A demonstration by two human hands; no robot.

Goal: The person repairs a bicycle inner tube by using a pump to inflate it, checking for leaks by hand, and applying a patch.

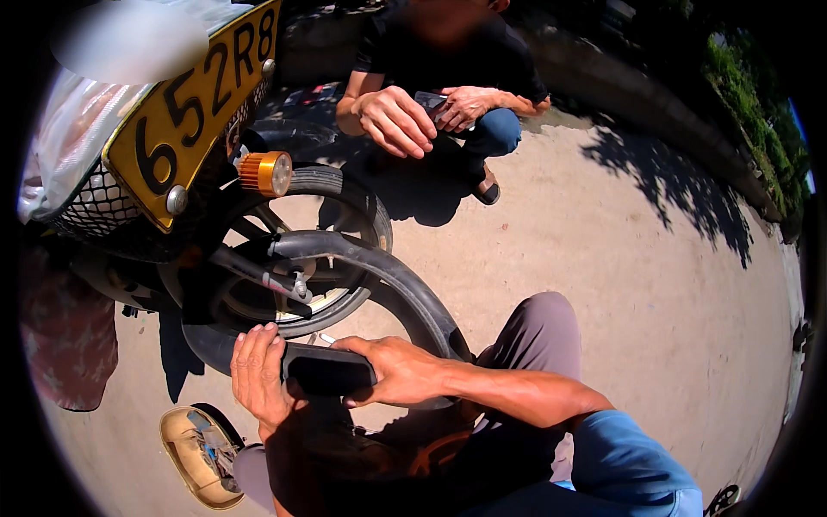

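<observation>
A black inner tube (405, 280) hangs in a loop beside the spoked motorcycle wheel (379, 211) and runs down to my hands. My left hand (258, 375) grips it with fingers laid close together over its near stretch. My right hand (401, 370) pinches the same stretch from the right, thumb and fingers on either side. Between both hands the tube looks dark and flattened in shadow, with a lit grey upper edge. A small white stick-like piece (327, 339) shows by my right fingertips; its kind is unclear.
Above the wheel are a yellow number plate (194, 112), an orange lamp (265, 173) and a black mesh basket (95, 207). A person (448, 69) crouches opposite, holding a dark flat object (431, 102). A beige tray (172, 444) with small tools lies lower left. Patterned cloth (69, 336) hangs left.
</observation>
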